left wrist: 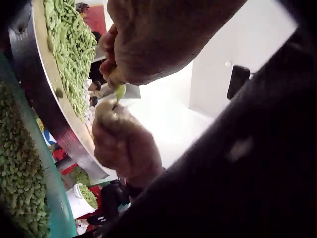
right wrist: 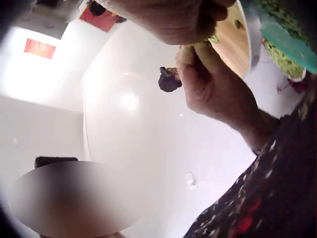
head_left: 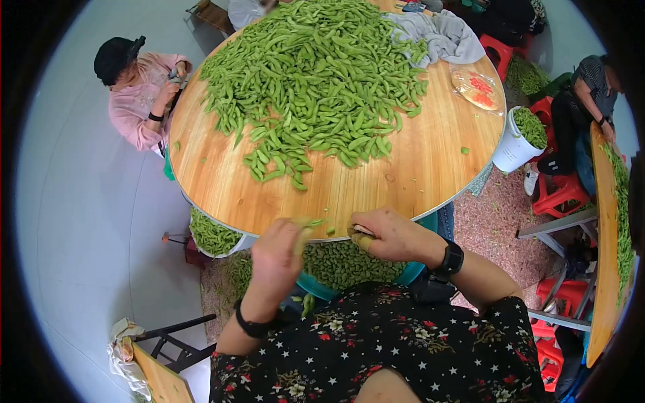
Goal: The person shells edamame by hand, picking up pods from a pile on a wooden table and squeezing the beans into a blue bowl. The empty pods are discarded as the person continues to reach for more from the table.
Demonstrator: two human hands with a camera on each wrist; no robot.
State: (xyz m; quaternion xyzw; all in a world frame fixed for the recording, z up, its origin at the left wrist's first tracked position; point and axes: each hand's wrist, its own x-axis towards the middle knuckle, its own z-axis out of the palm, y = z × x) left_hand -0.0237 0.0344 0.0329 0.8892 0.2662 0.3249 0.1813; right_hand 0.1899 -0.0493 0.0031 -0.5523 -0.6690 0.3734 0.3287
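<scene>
In the head view my left hand (head_left: 277, 254) pinches a green soybean pod (head_left: 314, 222) at the near edge of the round table. The pod (left wrist: 120, 92) shows between the two hands in the left wrist view. My right hand (head_left: 393, 235) is a short way to the right, its fingers curled round a small flat object (head_left: 363, 230) with a pale edge; its kind I cannot tell. Below both hands a teal tub (head_left: 322, 290) holds loose shelled beans (head_left: 353, 262). A big heap of soybean pods (head_left: 316, 80) covers the far part of the table (head_left: 222, 185).
A grey cloth (head_left: 447, 40) and a bag with red and yellow contents (head_left: 478, 91) lie at the table's right. A white bucket of pods (head_left: 516, 151) stands beyond the rim. People sit left (head_left: 138, 101) and right (head_left: 591, 94). Another container of pods (head_left: 213, 235) is under the left edge.
</scene>
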